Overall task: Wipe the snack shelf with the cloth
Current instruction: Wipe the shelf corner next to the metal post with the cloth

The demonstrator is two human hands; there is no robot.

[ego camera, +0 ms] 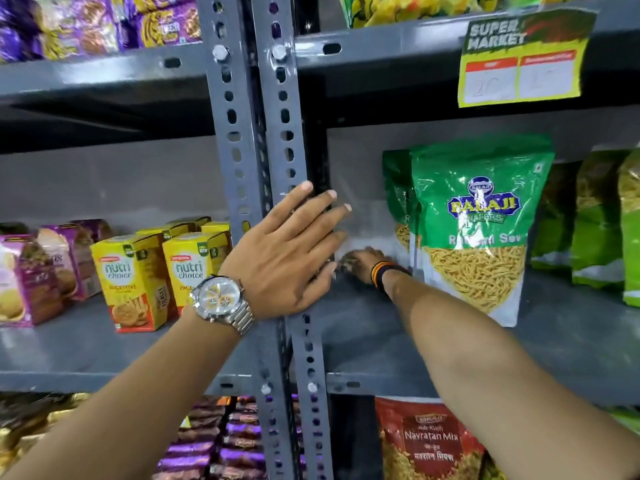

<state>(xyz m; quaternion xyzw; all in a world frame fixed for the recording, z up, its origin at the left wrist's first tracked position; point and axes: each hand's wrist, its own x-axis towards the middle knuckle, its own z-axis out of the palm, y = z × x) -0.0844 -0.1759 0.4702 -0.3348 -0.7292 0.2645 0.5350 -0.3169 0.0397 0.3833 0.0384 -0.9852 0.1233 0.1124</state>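
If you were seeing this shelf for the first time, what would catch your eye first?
The left hand, a silver watch on its wrist, lies flat against the grey upright post at centre. Right of it, the right hand reaches deep onto the shelf beside a big green snack bag. A yellow price tag hangs above.

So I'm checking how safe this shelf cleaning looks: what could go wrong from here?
The right hand reaches deep into the shelf, its forearm close beside the upright green sev bag; a sideways sweep could tip that bag off the front edge. The left hand is pressed flat on the slotted metal post, whose edges and bolts might scrape the fingers. The cloth is hardly visible, so wiping coverage is hard to judge.
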